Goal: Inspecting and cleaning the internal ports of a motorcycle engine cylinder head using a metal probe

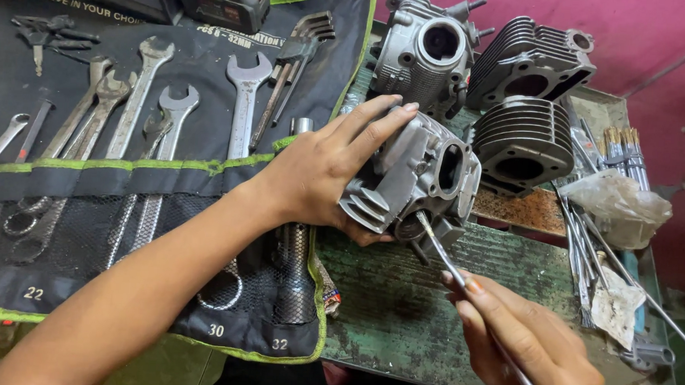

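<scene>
Fingers of the left hand (324, 172) lie spread over the top of a grey cylinder head (412, 180), and the thumb goes under it, so the hand is closed around the part and holds it up a little above the green bench (399, 303). The head sits at the right side of this hand, with its cooling fins toward the palm and its round port facing to the right. The right hand (525, 339) is lower, near the bottom edge of the picture, and it is closed on a thin metal rod (462, 278). The rod goes up and to the left from this hand, and its tip touches the lower part of the head, just below the port. Behind the held part, more far on the bench, stand a second cylinder head (426, 46) and two dark finned cylinders (523, 139), close together. At the left, under the left forearm, lies a black tool roll (126, 206) with green edge, and many spanners (242, 103) are on it in a row. At the right side of the bench there is a crumpled plastic bag (619, 204) and a bundle of thin rods (583, 241) beside it.
</scene>
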